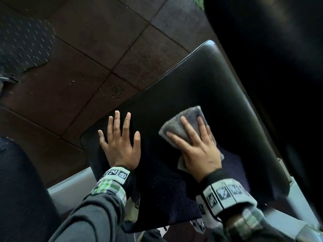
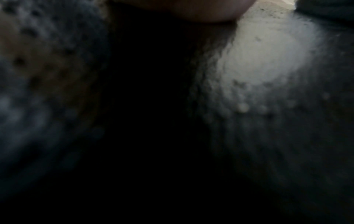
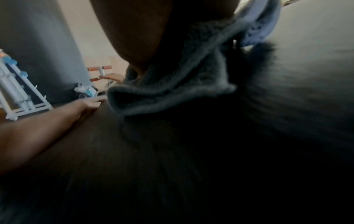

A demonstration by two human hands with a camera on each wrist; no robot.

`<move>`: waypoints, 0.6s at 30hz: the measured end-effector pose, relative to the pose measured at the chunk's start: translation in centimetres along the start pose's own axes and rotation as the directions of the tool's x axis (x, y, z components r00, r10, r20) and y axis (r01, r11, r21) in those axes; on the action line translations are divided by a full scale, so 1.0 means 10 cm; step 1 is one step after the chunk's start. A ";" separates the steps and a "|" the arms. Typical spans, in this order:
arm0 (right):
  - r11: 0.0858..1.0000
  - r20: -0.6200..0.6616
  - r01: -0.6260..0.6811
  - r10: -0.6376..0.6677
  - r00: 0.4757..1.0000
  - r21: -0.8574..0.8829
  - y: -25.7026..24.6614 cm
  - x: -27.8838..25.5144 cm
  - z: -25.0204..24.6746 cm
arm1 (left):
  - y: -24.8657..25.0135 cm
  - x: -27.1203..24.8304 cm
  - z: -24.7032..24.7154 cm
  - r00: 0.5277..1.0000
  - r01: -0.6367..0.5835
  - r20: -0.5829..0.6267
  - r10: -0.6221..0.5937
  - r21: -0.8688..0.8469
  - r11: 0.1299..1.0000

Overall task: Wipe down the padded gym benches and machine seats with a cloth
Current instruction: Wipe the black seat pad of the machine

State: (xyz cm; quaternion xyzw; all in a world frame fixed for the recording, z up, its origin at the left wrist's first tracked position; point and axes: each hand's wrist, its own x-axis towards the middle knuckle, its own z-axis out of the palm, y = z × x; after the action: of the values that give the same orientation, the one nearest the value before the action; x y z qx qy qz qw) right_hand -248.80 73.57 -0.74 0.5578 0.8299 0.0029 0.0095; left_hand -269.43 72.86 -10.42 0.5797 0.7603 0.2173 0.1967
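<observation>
A black padded seat [image 1: 201, 81] fills the middle of the head view, with fine droplets on its near part. My left hand [image 1: 120, 137] lies flat on its left edge, fingers spread and straight. To the right, my right hand [image 1: 195, 140] presses a folded grey cloth [image 1: 178, 126] flat against the pad with straight fingers. The right wrist view shows the grey cloth [image 3: 172, 84] bunched under the palm on the blurred dark pad [image 3: 210, 151], and the left hand [image 3: 57, 115] beyond it. The left wrist view is dark and blurred, close against the wet pad [image 2: 268, 60].
Dark brown rubber floor tiles [image 1: 87, 58] lie to the left of the seat. A black backrest pad [image 1: 271, 67] rises at the right. A pale grey machine frame [image 1: 73, 187] runs under the seat. White racks [image 3: 17, 91] stand far off in the right wrist view.
</observation>
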 end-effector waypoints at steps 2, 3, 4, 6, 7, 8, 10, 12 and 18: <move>1.000 0.038 0.008 -0.008 0.999 -0.007 0.06 -0.24 -0.04 | 0.00 0.00 0.00 1.000 -0.006 -0.006 0.006 0.002 1.000; 1.000 0.050 -0.016 0.016 0.999 -0.014 0.11 -0.33 -0.08 | 0.00 0.00 0.01 1.000 -0.008 -0.007 0.008 0.003 1.000; 0.999 0.053 -0.048 0.049 0.997 -0.018 0.17 -0.38 -0.13 | -0.01 0.00 0.01 1.000 -0.009 -0.005 0.009 0.002 1.000; 0.993 0.038 -0.117 0.118 0.992 -0.007 0.29 -0.35 -0.21 | -0.01 0.00 0.01 1.000 -0.007 -0.005 0.007 0.000 1.000; 0.989 0.020 -0.150 0.150 0.989 0.001 0.36 -0.28 -0.22 | 0.00 0.00 0.00 1.000 -0.006 -0.004 0.006 -0.001 1.000; 0.983 0.001 -0.182 0.182 0.983 0.008 0.41 -0.18 -0.23 | 0.00 0.00 0.00 1.000 -0.004 -0.003 0.004 -0.003 1.000; 0.969 -0.022 -0.247 0.247 0.969 0.027 0.43 0.07 -0.21 | 0.00 0.00 0.00 1.000 -0.003 -0.004 0.003 -0.007 1.000; 0.962 -0.026 -0.271 0.272 0.962 0.039 0.34 0.30 -0.16 | 0.00 0.00 0.00 1.000 -0.002 -0.005 0.002 -0.006 1.000; 0.998 -0.004 -0.051 0.051 0.999 0.023 0.02 0.11 -0.06 | 0.00 0.01 0.00 1.000 -0.002 -0.008 0.002 -0.007 1.000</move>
State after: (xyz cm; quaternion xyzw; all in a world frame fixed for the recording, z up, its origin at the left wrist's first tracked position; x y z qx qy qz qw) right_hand -249.00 74.67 -0.17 0.5790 0.8153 -0.0048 0.0011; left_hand -269.44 72.92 -10.41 0.5789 0.7597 0.2223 0.1956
